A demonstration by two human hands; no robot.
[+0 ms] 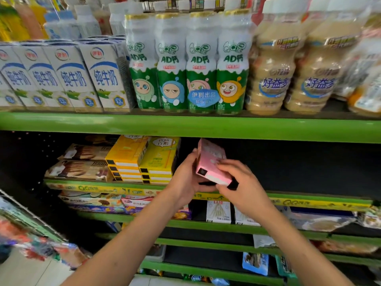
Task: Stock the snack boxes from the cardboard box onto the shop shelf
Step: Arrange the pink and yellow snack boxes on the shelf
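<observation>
A pink snack box is held tilted in front of the second shelf, just right of two stacks of yellow snack boxes. My left hand grips the box from its left side and underneath. My right hand holds its near right end, fingers curled over the top face. A dark gap in the shelf stretches to the right of the box. The cardboard box is not in view.
Brown biscuit packs lie left of the yellow stacks. Milk cartons, green drink bottles and beige bottles fill the shelf above. Lower green shelves hold white boxes and mixed packets. Another rack stands at the left.
</observation>
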